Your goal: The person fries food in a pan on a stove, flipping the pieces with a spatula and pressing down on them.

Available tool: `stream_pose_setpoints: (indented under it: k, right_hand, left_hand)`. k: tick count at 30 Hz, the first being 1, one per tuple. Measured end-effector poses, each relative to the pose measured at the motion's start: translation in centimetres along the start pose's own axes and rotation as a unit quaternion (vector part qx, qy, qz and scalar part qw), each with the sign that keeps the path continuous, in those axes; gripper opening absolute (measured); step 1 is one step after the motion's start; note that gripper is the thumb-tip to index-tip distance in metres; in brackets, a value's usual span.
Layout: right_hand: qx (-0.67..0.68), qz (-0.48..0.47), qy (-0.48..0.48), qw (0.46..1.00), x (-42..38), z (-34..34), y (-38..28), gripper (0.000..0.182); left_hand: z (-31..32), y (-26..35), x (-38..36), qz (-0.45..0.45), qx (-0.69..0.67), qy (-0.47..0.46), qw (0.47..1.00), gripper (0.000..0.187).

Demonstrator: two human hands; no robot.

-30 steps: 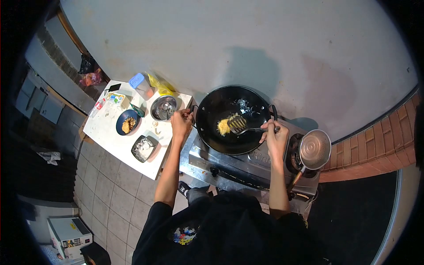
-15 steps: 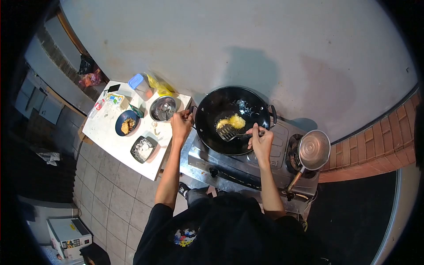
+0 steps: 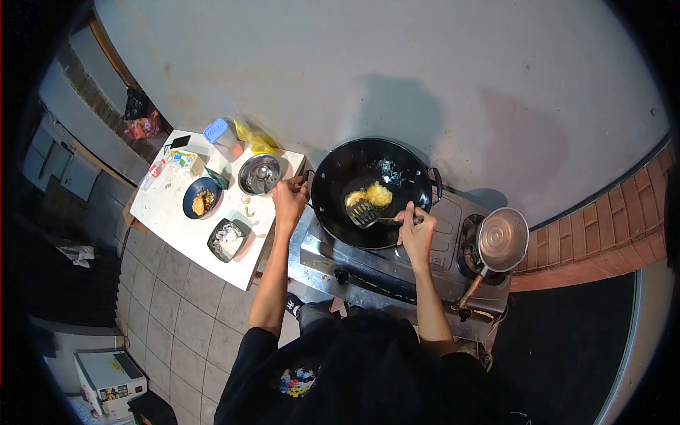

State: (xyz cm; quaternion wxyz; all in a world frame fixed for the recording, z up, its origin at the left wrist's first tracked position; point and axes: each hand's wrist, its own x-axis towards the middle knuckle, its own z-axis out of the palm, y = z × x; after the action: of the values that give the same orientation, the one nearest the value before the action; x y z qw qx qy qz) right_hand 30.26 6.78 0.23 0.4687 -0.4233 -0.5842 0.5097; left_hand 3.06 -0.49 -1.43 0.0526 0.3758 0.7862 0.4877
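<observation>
A black wok (image 3: 336,216) sits on the gas stove (image 3: 322,253), with two yellow pieces of frying food (image 3: 380,195) near its middle. My left hand (image 3: 289,201) is closed around the wok's left handle. In my right hand (image 3: 416,230) is a slotted spatula (image 3: 363,214); its dark slotted head lies in the wok, against the lower edge of the food. The end of its handle is mostly hidden by my fingers.
On the right burner stands a metal saucepan (image 3: 502,239). The white table (image 3: 170,230) at left bears a steel bowl (image 3: 259,174), a blue bowl (image 3: 201,197) of fried food, a dark square bowl (image 3: 228,240) of white powder and a lidded plastic container (image 3: 224,139). A wall (image 3: 510,85) rises behind the stove.
The spatula has shifted very slightly left and its handle has turned a little in my right hand. My left hand keeps its hold on the wok handle.
</observation>
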Motion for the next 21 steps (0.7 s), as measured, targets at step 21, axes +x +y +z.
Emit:
stream_pose_setpoints:
  k: [21]
  right_hand:
    - [0.021,0.007,0.006,1.000,-0.2,0.0,-0.2,0.043]
  left_hand:
    - [0.2,-0.4,0.0,0.003,-0.001,0.008,1.000,0.022]
